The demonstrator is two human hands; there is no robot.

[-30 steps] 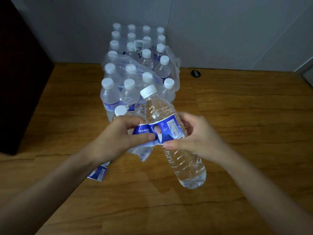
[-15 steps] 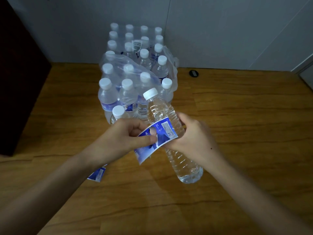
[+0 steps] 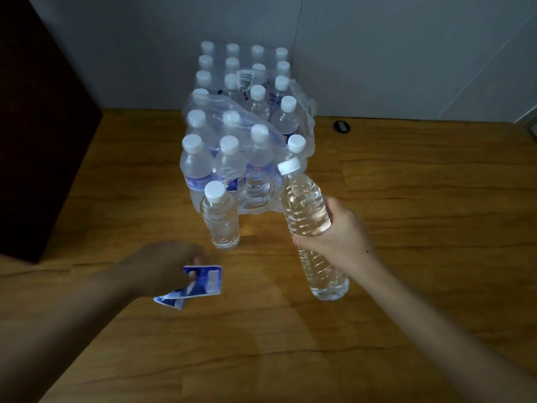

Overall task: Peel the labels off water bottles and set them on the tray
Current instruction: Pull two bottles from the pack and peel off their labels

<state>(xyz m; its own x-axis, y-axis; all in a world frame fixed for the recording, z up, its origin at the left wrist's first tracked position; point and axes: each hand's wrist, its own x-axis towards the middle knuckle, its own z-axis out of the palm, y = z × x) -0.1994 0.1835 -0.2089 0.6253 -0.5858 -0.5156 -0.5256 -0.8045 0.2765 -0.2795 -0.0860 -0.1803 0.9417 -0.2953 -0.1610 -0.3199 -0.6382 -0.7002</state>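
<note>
One bare bottle (image 3: 308, 216), label off and white cap on, is held tilted above the wooden table (image 3: 406, 199); the right hand (image 3: 340, 237) grips it round the middle, fingers curled about the body, cap leaning toward the pack and base hanging nearest the viewer. Left hand (image 3: 162, 266), blurred, is low over the table and pinches a blue label (image 3: 203, 282) between thumb and fingers. Under that label a second blue label (image 3: 170, 302) lies flat on the wood; whether the two touch cannot be told. A second bare bottle (image 3: 220, 219) stands upright on the table between the hands, just in front of the pack (image 3: 241, 135). The pack holds many capped bottles, blue labels showing on the front row, with its clear wrap torn open and bunched on top. Behind it is a grey wall, and at far left a dark cabinet (image 3: 37, 126). A small black disc (image 3: 341, 126) lies on the table near the wall, right of the pack.
</note>
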